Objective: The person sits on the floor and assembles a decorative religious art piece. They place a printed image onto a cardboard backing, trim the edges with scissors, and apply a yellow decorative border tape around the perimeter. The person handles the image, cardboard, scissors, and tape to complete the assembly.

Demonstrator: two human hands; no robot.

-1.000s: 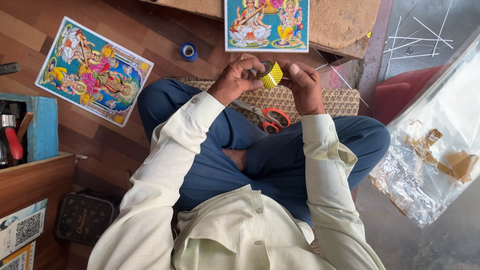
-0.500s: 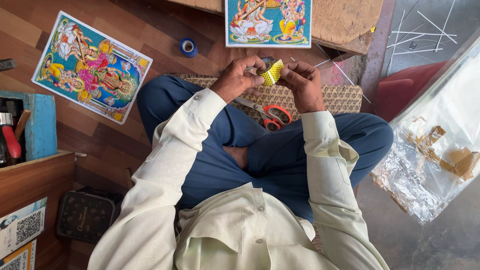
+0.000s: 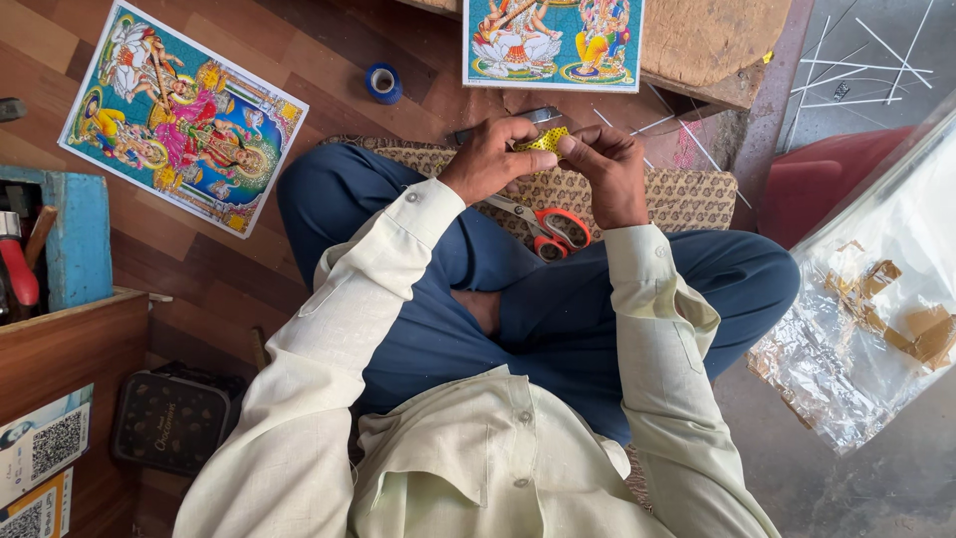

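I sit cross-legged in blue trousers and a pale shirt. Both hands meet above a patterned mat (image 3: 687, 194). My left hand (image 3: 490, 159) and my right hand (image 3: 602, 169) pinch a small piece of yellow patterned paper (image 3: 544, 140) between their fingertips. Orange-handled scissors (image 3: 546, 227) lie on the mat just under my hands. A small grey metal tool (image 3: 539, 116) lies on the floor just beyond my left fingers.
Two colourful religious prints lie on the wooden floor, one at the left (image 3: 182, 118) and one at the top (image 3: 554, 42). A blue tape roll (image 3: 382, 84) sits between them. A blue tool box (image 3: 50, 244) stands at the left; a clear plastic bag with gold scraps (image 3: 876, 299) lies right.
The yellow piece has come down from an upright tilt to lie flatter between my fingertips. My hands have drawn a little closer together.
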